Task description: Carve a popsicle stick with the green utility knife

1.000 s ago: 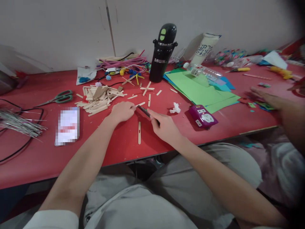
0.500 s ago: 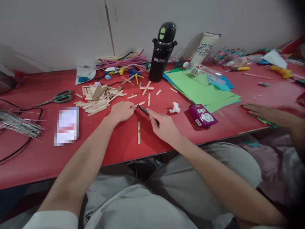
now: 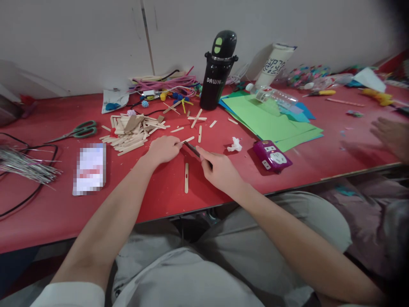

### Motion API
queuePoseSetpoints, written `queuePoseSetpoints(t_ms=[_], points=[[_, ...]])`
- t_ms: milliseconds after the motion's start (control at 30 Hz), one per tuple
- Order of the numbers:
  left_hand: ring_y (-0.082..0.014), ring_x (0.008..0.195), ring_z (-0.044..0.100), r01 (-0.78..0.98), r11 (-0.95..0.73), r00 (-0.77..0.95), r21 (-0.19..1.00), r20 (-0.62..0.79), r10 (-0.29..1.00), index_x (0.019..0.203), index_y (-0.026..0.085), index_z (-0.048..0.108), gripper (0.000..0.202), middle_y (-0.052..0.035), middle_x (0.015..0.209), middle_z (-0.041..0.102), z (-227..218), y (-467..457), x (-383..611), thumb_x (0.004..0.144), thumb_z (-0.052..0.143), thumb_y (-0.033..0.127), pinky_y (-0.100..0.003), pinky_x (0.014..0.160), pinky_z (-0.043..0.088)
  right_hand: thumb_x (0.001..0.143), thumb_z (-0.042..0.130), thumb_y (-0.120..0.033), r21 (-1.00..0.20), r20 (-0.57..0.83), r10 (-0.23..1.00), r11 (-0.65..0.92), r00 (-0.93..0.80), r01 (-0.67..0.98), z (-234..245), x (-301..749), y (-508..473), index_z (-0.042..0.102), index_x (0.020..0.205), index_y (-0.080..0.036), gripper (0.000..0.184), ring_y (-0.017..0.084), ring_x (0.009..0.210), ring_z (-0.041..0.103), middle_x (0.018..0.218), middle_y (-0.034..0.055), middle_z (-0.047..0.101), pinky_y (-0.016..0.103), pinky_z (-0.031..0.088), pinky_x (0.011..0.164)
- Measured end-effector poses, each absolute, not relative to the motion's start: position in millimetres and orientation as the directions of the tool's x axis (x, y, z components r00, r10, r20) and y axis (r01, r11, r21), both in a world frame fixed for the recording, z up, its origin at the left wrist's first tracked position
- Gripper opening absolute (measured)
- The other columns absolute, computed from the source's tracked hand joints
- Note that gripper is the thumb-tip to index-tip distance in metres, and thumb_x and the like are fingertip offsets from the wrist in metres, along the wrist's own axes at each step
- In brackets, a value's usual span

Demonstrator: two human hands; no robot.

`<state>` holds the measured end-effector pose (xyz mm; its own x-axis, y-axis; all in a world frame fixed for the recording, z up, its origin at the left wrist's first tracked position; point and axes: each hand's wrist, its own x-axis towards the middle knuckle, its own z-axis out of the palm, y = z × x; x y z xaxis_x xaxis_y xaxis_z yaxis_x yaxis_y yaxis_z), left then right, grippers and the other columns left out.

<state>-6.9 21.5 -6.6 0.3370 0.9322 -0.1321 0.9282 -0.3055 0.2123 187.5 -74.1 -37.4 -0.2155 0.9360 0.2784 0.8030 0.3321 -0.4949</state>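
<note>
My left hand [image 3: 164, 150] is closed on one end of a wooden craft stick [image 3: 189, 139], which lies low over the red table. In my right hand [image 3: 217, 167] is a slim dark tool [image 3: 193, 149] that looks like a craft knife, though its blade is too small to make out. The tool's tip meets the stick just beside my left fingertips. Below them on the table lies another craft stick [image 3: 186, 178] with a small hole or notch in its middle. A third loose stick [image 3: 200, 134] and crossed sticks [image 3: 197, 118] are just beyond my hands.
A heap of craft sticks [image 3: 134, 132] lies left, near green-handled scissors [image 3: 83, 129] and a blurred-out flat object [image 3: 90, 169]. A black bottle [image 3: 212, 81] stands at the back. A purple socket block [image 3: 272, 156], green paper [image 3: 265, 119] and another person's hand [image 3: 391, 136] are on the right.
The other person's hand at the right has moved away rightward and is lifted, and the green piece beneath it is out of sight. My hands have barely moved.
</note>
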Motion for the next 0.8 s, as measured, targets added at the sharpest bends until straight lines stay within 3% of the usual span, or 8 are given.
queuePoseSetpoints(t_ms=[333, 800], points=[[-0.0294, 0.107, 0.067, 0.923, -0.310, 0.345, 0.229, -0.134, 0.929, 0.096, 0.026, 0.074, 0.040, -0.0077, 0.112, 0.076, -5.8, 21.3, -7.5, 0.095, 0.038, 0.042, -0.038, 0.086, 0.049, 0.092, 0.044, -0.014, -0.467, 0.270, 0.935, 0.335, -0.229, 0.818, -37.3, 187.1, -75.2, 0.061, 0.141, -0.011, 0.051, 0.025, 0.084, 0.072, 0.100, 0.0148, 0.076, 0.035, 0.055, 0.076], [-0.0304, 0.107, 0.067, 0.926, -0.311, 0.343, 0.215, -0.131, 0.930, 0.095, 0.025, 0.074, 0.043, -0.0090, 0.112, 0.076, -7.2, 21.9, -7.7, 0.096, 0.036, 0.043, -0.039, 0.086, 0.050, 0.095, 0.042, -0.018, -0.522, 0.381, 0.900, 0.398, -0.211, 0.754, -45.0, 189.6, -72.7, 0.063, 0.138, -0.008, 0.049, 0.024, 0.081, 0.071, 0.095, 0.0148, 0.076, 0.035, 0.054, 0.075]])
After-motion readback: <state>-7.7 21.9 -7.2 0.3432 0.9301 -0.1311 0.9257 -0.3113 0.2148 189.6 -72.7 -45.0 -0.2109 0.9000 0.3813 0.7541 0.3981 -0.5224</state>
